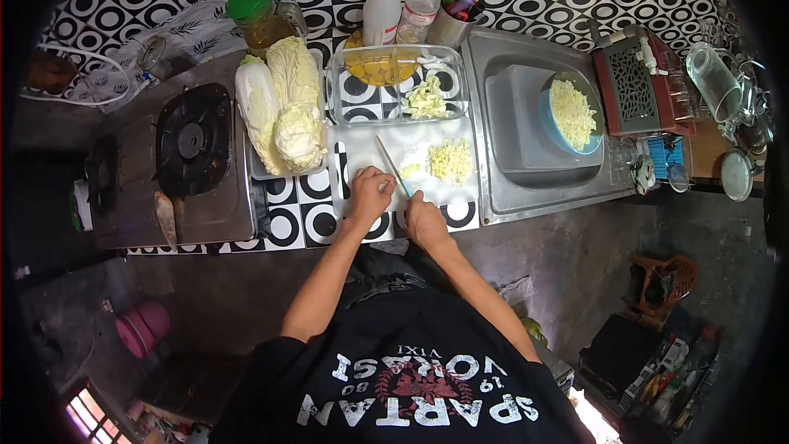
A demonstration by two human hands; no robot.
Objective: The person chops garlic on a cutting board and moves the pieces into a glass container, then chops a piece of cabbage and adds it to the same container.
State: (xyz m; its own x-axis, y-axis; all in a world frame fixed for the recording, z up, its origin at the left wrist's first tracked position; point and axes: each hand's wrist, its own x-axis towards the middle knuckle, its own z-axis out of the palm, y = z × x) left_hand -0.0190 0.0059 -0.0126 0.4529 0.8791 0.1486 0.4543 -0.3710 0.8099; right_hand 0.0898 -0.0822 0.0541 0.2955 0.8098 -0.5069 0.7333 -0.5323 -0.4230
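Note:
My right hand [426, 219] grips a knife [393, 164] by its light-blue handle. Its blade points away from me over a whitish translucent cutting board [357, 148]. Just left of the blade, my left hand [372, 191] rests on the board with its fingers curled in; what they hold, if anything, is hidden. To the right of the knife sits a pile of finely chopped pale cabbage [449, 162], with a few smaller bits close to the blade. Behind the board, a clear rectangular container [335, 86] has cabbage pieces [426, 99] at its right side.
Whole napa cabbages [283, 103] lie in a tray on the left, beside a gas stove [193, 141]. On the right, a blue bowl [549, 127] of chopped cabbage stands in the steel sink [493, 189]. Bottles [419, 12] and a green-lidded jar [251, 4] stand at the back.

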